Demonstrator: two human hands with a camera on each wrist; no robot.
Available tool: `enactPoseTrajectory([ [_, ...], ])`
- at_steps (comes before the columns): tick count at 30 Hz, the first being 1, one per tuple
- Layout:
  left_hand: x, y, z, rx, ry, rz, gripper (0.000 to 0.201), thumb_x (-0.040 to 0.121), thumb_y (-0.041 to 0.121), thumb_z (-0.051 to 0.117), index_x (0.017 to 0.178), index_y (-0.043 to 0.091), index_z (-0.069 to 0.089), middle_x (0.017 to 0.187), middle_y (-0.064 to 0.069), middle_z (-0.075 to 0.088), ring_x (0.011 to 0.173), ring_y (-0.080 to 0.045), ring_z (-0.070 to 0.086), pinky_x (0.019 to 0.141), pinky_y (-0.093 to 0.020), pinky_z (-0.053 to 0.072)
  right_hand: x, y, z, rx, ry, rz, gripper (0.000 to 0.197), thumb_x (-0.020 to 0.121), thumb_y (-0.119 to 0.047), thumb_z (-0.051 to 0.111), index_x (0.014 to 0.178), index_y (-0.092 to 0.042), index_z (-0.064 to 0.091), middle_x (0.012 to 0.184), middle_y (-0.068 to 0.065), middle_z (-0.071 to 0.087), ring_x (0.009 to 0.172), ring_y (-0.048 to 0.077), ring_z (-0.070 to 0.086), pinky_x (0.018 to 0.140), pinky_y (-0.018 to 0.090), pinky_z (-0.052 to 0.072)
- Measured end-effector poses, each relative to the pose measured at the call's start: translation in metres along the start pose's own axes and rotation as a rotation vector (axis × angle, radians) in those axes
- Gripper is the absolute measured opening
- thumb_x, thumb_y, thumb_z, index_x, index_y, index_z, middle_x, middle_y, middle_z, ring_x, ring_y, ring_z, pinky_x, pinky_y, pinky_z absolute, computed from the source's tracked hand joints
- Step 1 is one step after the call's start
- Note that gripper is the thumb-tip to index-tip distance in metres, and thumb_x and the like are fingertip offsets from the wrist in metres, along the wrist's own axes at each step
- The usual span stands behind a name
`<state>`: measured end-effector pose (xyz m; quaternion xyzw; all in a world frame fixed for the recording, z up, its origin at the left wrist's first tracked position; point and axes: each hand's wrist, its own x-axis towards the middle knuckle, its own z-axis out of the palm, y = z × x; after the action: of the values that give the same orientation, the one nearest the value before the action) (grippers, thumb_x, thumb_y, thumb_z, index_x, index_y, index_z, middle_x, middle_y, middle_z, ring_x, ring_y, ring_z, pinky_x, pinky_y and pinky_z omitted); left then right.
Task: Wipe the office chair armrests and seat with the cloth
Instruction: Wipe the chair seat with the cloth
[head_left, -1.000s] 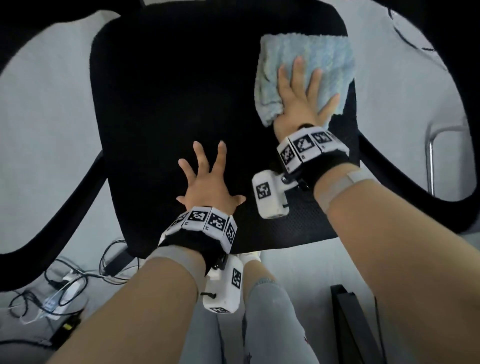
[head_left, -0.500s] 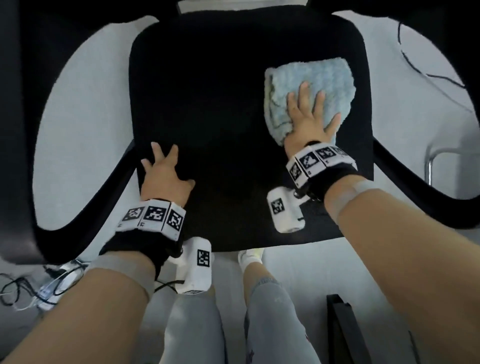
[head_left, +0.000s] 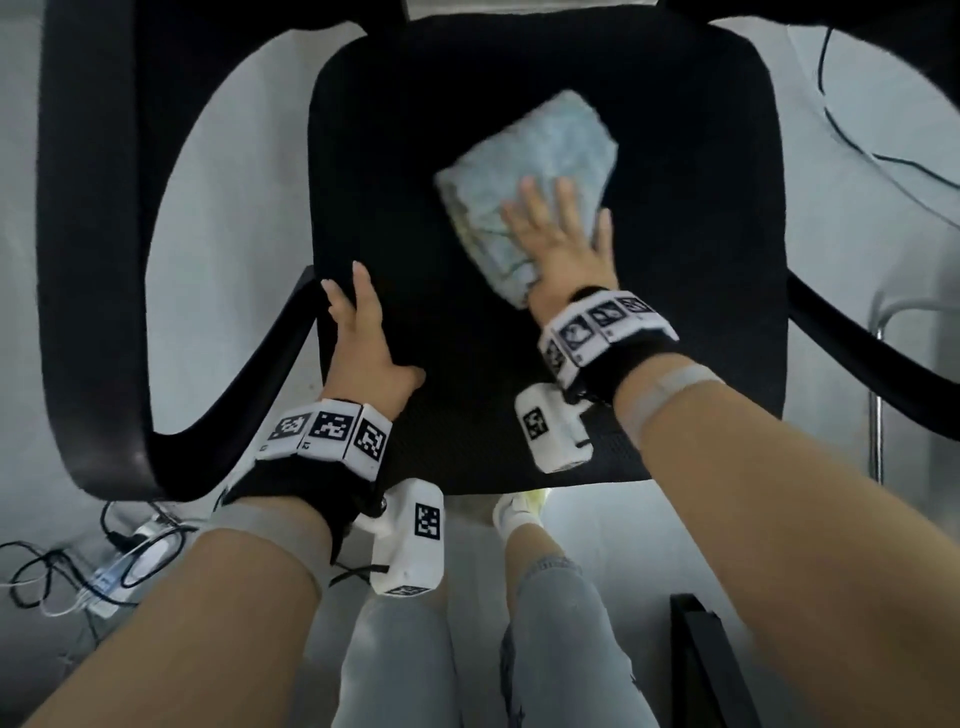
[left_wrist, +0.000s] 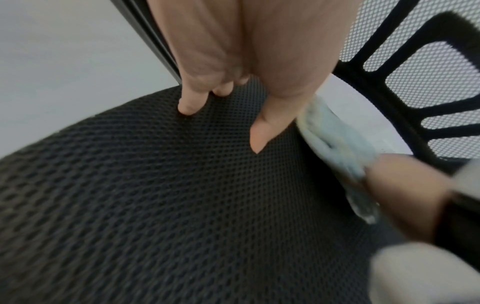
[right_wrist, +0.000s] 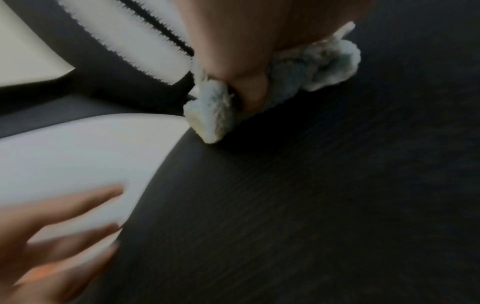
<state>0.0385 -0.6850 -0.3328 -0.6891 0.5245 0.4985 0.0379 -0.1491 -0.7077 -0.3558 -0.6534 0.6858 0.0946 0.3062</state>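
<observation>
The black mesh seat (head_left: 395, 156) of the office chair fills the middle of the head view. A folded light-blue cloth (head_left: 540, 156) lies on its centre-right part, and my right hand (head_left: 558, 236) presses it flat with straight, spread fingers. The cloth (left_wrist: 335, 148) shows beside the thumb in the left wrist view and bunches under the palm as the cloth (right_wrist: 324, 67) in the right wrist view. My left hand (head_left: 358, 332) rests on the seat's left edge, fingers extended, thumb on the mesh. The left armrest (head_left: 93, 260) curves at far left; the right armrest (head_left: 872, 374) runs at the right.
The chair's mesh backrest (left_wrist: 426, 82) rises behind the seat. Cables and a power strip (head_left: 109, 566) lie on the grey floor at lower left. A chrome tube frame (head_left: 878, 395) stands at right, a dark object (head_left: 701, 660) at the lower right. The person's legs (head_left: 405, 665) stand in front of the seat.
My right hand has slid the cloth from the seat's back right corner toward the centre and nearer me. My left hand moved from the seat's middle to its left edge.
</observation>
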Motion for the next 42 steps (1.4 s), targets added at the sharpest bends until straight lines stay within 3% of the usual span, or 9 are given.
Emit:
enactPoseTrajectory([
  [5,-0.006,0.003,-0.001,-0.029,-0.041,-0.055,0.105,0.076,0.004,0.064,0.144,0.019,-0.015,0.155,-0.009,-0.023,0.145,-0.021,-0.011,0.116,-0.031,0.006,-0.050,0.038,0.005,0.145,0.088,0.535,0.088,0.073,0.013,0.035,0.144,-0.027,0.001,0.156,-0.003,-0.014,0.141,0.026,-0.021,0.112,0.058,-0.012],
  [12,-0.032,-0.006,0.017,-0.027,-0.042,-0.075,0.087,0.082,-0.008,0.044,0.145,0.019,-0.010,0.156,-0.008,-0.018,0.145,-0.018,-0.012,0.115,-0.028,0.004,-0.077,-0.047,0.059,-0.088,-0.218,-0.227,0.086,0.081,-0.006,0.048,0.142,-0.033,-0.006,0.154,-0.009,-0.019,0.141,0.021,-0.022,0.105,0.056,-0.021],
  [14,-0.036,-0.011,0.020,0.029,-0.052,-0.077,0.087,0.081,-0.011,0.042,0.145,0.019,-0.008,0.156,-0.008,-0.018,0.145,-0.019,-0.012,0.115,-0.029,0.006,-0.091,-0.035,0.065,-0.163,-0.202,-0.287,0.085,0.082,-0.009,0.049,0.142,-0.035,-0.005,0.154,-0.011,-0.018,0.141,0.018,-0.020,0.105,0.051,-0.022],
  [21,-0.035,-0.003,0.020,0.114,-0.134,-0.172,0.096,0.077,-0.015,0.046,0.145,0.024,-0.008,0.154,-0.007,-0.027,0.144,-0.022,-0.015,0.116,-0.036,0.011,-0.160,0.084,0.062,0.053,-0.038,0.542,0.091,0.080,0.000,0.046,0.141,-0.034,-0.012,0.154,-0.007,-0.023,0.141,0.022,-0.023,0.115,0.053,-0.010],
  [23,-0.035,0.000,0.023,0.124,-0.142,-0.190,0.095,0.076,-0.014,0.048,0.146,0.022,-0.005,0.153,-0.007,-0.028,0.144,-0.023,-0.017,0.116,-0.038,0.010,-0.164,0.089,0.063,0.125,-0.026,0.621,0.091,0.079,0.004,0.044,0.141,-0.032,-0.012,0.154,-0.004,-0.024,0.140,0.025,-0.024,0.116,0.052,-0.010],
  [28,-0.042,-0.002,0.033,0.134,-0.166,-0.179,0.093,0.076,-0.012,0.049,0.146,0.020,-0.002,0.153,-0.006,-0.030,0.142,-0.026,-0.022,0.117,-0.040,0.004,-0.160,0.041,0.087,0.172,-0.050,0.411,0.095,0.075,0.009,0.037,0.139,-0.033,-0.018,0.152,-0.004,-0.026,0.138,0.029,-0.026,0.110,0.055,-0.014],
  [35,-0.037,0.001,0.038,0.279,-0.205,-0.206,0.088,0.078,-0.009,0.046,0.146,0.020,-0.001,0.150,-0.008,-0.035,0.141,-0.030,-0.024,0.116,-0.043,0.006,-0.186,0.040,0.111,0.085,-0.171,0.004,0.094,0.084,-0.024,0.052,0.130,-0.040,-0.028,0.138,-0.018,-0.038,0.129,0.010,-0.036,0.103,0.036,-0.034],
  [39,-0.034,0.004,0.040,0.343,-0.231,-0.246,0.090,0.078,-0.008,0.048,0.146,0.020,-0.003,0.149,-0.010,-0.037,0.140,-0.032,-0.025,0.116,-0.046,0.007,-0.205,0.091,0.102,0.056,-0.102,0.367,0.097,0.083,-0.006,0.047,0.127,-0.036,-0.034,0.145,-0.007,-0.036,0.136,0.017,-0.029,0.114,0.046,-0.012],
  [42,-0.035,0.005,0.045,0.355,-0.229,-0.252,0.090,0.077,-0.009,0.047,0.146,0.020,-0.004,0.148,-0.010,-0.038,0.140,-0.032,-0.026,0.114,-0.052,0.009,-0.204,0.093,0.096,0.266,0.046,0.646,0.089,0.080,0.006,0.040,0.141,-0.029,-0.015,0.155,0.004,-0.019,0.142,0.027,-0.017,0.117,0.048,-0.006],
])
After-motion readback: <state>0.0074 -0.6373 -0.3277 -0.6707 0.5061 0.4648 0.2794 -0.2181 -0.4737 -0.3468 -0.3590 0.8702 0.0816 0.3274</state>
